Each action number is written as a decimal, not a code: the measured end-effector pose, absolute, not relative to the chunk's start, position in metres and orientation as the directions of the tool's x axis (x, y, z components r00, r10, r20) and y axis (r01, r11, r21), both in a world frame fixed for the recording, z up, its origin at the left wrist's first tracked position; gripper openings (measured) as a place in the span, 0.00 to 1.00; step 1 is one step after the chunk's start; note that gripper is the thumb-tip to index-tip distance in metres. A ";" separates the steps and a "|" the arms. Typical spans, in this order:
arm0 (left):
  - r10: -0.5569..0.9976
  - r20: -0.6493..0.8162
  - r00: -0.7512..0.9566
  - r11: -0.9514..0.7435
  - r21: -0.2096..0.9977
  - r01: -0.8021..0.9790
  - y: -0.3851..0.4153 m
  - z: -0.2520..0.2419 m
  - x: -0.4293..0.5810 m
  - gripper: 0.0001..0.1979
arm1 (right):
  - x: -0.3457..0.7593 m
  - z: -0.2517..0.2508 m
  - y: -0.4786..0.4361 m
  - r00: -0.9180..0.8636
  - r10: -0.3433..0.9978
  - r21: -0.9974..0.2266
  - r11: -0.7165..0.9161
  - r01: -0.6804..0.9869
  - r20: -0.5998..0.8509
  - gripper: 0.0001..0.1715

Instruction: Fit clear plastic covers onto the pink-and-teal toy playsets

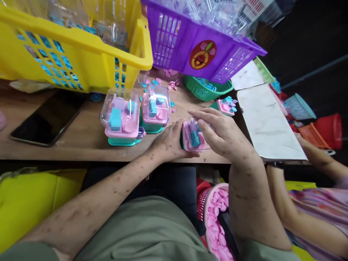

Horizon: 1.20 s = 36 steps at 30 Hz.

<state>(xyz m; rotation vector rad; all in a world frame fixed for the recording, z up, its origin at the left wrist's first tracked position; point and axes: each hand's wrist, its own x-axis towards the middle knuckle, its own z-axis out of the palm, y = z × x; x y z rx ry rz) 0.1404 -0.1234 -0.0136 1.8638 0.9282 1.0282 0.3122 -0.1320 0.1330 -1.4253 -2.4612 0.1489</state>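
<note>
My left hand [171, 141] is wrapped around the left side of a small pink and green toy box [194, 137] at the table's front edge. Blue and lilac pieces stand on its pink top. Over the box's right side lies my right hand [220, 132], its fingers stretched out and partly hiding the top; whether a clear cover is beneath it I cannot tell. To the left stand two similar toy boxes with clear domed lids, a nearer one [121, 117] and a farther one [155, 108]. Another toy piece with a pink top [226, 106] sits beyond my right hand.
A yellow basket [81, 54] and a purple basket [174, 40] with clear plastic parts line the back. A green basket [199, 88] holds blue pieces. Left lies a phone [49, 117]; right, white sheets [269, 123]. A co-worker's arm [301, 214] is at right. Below, a pink basket [202, 203] holds pink pieces.
</note>
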 end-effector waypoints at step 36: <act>0.872 0.282 0.400 -0.380 0.905 0.189 -0.126 -0.014 0.141 0.59 | 0.313 0.131 -0.124 -0.483 0.859 -0.241 0.511 0.825 0.167 0.27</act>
